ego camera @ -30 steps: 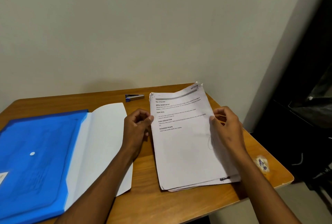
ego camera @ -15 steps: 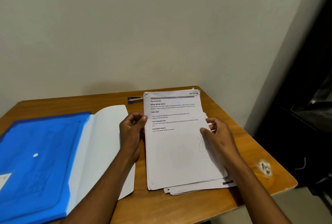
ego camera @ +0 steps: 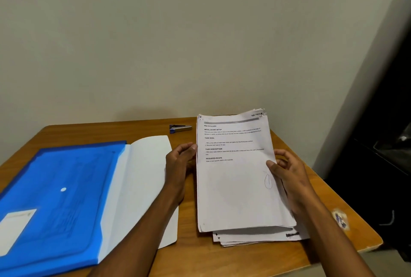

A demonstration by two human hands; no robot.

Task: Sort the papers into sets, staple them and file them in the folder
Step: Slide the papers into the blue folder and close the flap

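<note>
A bundle of printed white papers [ego camera: 235, 187] is lifted a little off a lower stack of papers [ego camera: 255, 237] on the wooden table [ego camera: 191, 254]. My left hand [ego camera: 180, 165] grips the bundle's left edge. On the right edge my right hand [ego camera: 287, 174] holds it, thumb on the top sheet, fingers beneath. A blue folder [ego camera: 57, 199] lies at the left with its white flap [ego camera: 146, 176] folded out toward the papers. A small blue and silver stapler [ego camera: 180, 128] sits at the table's back edge, between folder and papers.
A pale wall rises right behind the table. The table's right edge carries a worn sticker [ego camera: 341, 219]. Beyond that edge stands dark furniture [ego camera: 382, 165] above a grey floor.
The top bundle has been squared up and raised from the lower stack. Both hands shifted along its side edges, and the sheets now lie straighter toward me.
</note>
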